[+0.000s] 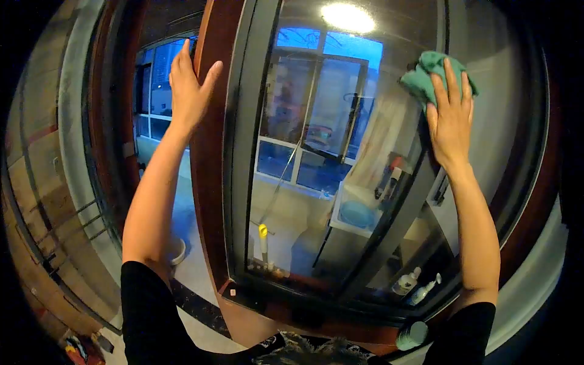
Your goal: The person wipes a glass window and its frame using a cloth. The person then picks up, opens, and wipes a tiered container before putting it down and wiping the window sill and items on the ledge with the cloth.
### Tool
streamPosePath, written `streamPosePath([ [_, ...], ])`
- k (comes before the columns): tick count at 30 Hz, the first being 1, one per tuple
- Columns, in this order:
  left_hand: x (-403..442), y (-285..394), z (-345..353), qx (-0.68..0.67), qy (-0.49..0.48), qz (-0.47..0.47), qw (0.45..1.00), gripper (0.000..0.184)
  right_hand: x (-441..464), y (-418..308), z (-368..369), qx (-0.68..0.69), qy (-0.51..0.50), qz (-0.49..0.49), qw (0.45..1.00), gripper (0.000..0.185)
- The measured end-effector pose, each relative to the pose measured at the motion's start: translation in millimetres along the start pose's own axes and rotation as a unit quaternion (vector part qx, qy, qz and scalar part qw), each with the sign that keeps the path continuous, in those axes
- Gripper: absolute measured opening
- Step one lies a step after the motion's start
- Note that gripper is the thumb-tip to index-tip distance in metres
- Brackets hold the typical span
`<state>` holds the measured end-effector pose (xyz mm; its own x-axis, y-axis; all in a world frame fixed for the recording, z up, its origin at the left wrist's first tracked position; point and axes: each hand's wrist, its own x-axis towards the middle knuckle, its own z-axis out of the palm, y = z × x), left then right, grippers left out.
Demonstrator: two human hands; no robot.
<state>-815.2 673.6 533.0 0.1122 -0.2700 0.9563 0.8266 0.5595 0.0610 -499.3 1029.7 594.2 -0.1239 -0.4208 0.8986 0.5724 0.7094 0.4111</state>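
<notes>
My right hand [453, 121] presses a green cloth [431, 64] flat against the upper right of the window, where a grey frame [449, 27] meets the glass. Its fingers lie spread over the cloth, which bunches out past them on the left and top. My left hand [190, 94] is raised beside the brown wooden frame [213, 121], with fingers stretched and thumb apart, holding nothing. Whether its palm touches the frame, I cannot tell. Between my hands stands the glass pane [292, 201], reflecting a bright ceiling light.
Behind the glass are a sink [336, 214] with a blue basin [357, 214], a yellow-handled pole [263, 237] and two bottles [420, 291]. A round greenish container [412, 336] sits on the sill at lower right. A doorway opens on the left, beside a curtain [76, 121].
</notes>
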Motion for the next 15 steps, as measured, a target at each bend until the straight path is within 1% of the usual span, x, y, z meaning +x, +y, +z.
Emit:
streamPosePath([
  [1,4,-7,8,-0.075,-0.056,-0.055,0.994,0.068,-4,4,-2,0.026,-0.02,-0.012,0.999,0.051],
  [2,7,-2,7,-0.123,-0.073,-0.065,0.988,0.059,-8,11,-6,0.05,-0.039,-0.023,0.998,0.051],
  [3,6,-15,17,-0.081,-0.048,-0.031,0.995,0.051,-1,22,-3,0.038,-0.043,-0.019,0.998,0.051],
  [5,4,-6,7,-0.095,-0.095,-0.09,0.987,0.047,49,53,24,0.044,0.024,-0.068,0.996,0.052],
  [6,3,-12,7,-0.116,-0.112,-0.096,0.982,0.046,82,78,40,0.002,0.046,-0.095,0.994,0.05],
  [7,3,-8,6,-0.108,-0.103,-0.102,0.984,0.046,111,100,53,-0.037,0.069,-0.121,0.99,0.048],
  [9,2,-6,5,-0.139,-0.102,-0.124,0.977,0.047,146,93,49,-0.061,0.106,-0.114,0.986,0.042],
  [10,0,-9,7,-0.152,-0.096,-0.132,0.975,0.05,144,85,49,-0.068,0.102,-0.112,0.986,0.042],
  [11,1,-15,10,-0.137,-0.098,-0.137,0.976,0.051,142,77,47,-0.063,0.086,-0.065,0.992,0.044],
  [12,-1,-19,13,-0.149,-0.108,-0.142,0.973,0.052,141,68,45,-0.058,0.072,-0.018,0.996,0.046],
  [13,-1,-16,8,-0.161,-0.12,-0.148,0.969,0.053,120,53,43,-0.089,0.078,0.008,0.993,0.045],
  [14,-2,-14,8,-0.169,-0.119,-0.145,0.968,0.053,94,40,43,-0.091,0.085,0.018,0.992,0.043],
  [15,-3,-14,9,-0.157,-0.103,-0.145,0.971,0.052,63,22,26,-0.119,0.023,0.005,0.993,0.049],
])
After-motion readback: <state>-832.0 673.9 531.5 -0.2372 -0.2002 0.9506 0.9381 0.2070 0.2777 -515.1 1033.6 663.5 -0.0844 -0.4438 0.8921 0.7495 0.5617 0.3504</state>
